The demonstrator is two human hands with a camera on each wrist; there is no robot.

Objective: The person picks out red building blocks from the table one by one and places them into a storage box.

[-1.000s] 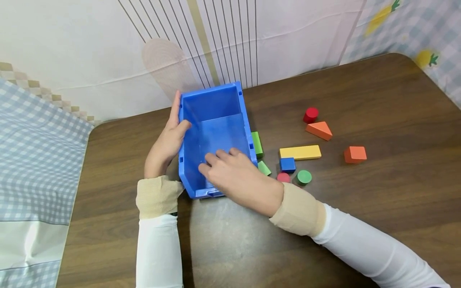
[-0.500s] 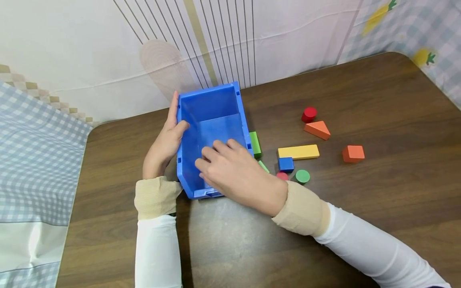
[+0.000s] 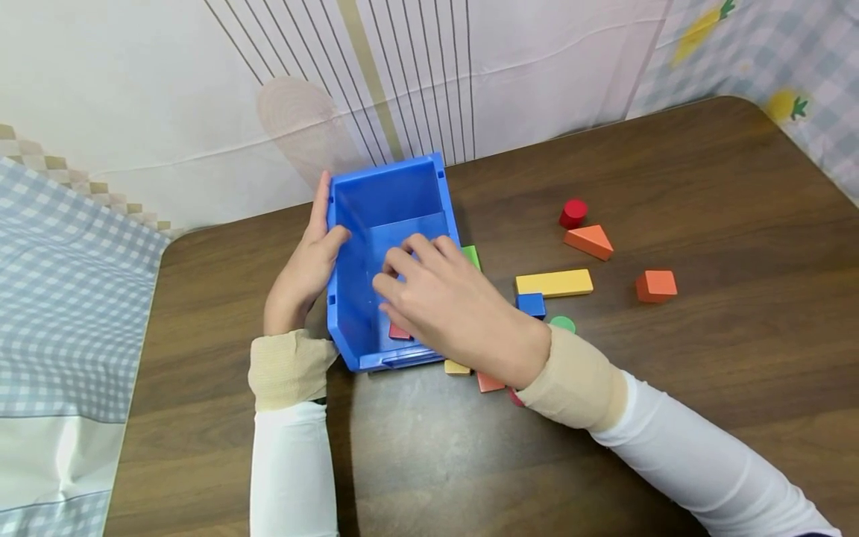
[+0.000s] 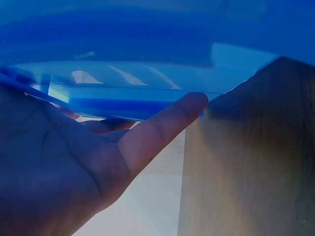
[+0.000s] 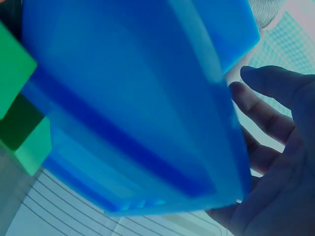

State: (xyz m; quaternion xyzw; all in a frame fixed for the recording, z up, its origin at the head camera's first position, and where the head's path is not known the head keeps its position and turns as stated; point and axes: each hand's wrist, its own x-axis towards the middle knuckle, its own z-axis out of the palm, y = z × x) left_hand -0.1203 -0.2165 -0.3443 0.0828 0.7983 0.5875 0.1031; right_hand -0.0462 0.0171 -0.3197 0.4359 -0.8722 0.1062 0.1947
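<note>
So the blue plastic bin (image 3: 385, 198) is sitting on the counter, close to the back edge, tipped a bit off square from where I'm standing. The left hand (image 3: 309, 268) has it by the left side, thumb hooked over the rim and the other fingers along the outside, so yeah, those fingers are gripping the bin wall.

The right hand (image 3: 450, 302) is over the bin, fingers bent and loosely spread. The right wrist view shows a gap between thumb and fingers, and I can't see them holding anything. A red piece (image 3: 400, 332) is down inside the bin near the front, half covered by that hand, so no clue about its full shape.

Right by the bin: a green block (image 3: 472, 256) on the right side, and a yellow block (image 3: 457, 367) plus an orange-red block (image 3: 491, 382) poking out near the front. A pinkish-red piece (image 3: 515, 397) barely peeks out from the right wrist's beige cuff (image 3: 577, 380).

Further right there's a long yellow bar (image 3: 554, 283) with a blue block (image 3: 531, 306) at its near side (can't tell if they touch) and a green cylinder (image 3: 563, 324). Beyond those, a red cylinder (image 3: 573, 213) stands beside an orange triangle block (image 3: 589, 242), with an orange cube (image 3: 656, 286) off by itself. Dark wood-look counter (image 3: 738, 224), striped cloth (image 3: 429, 89) behind.
</note>
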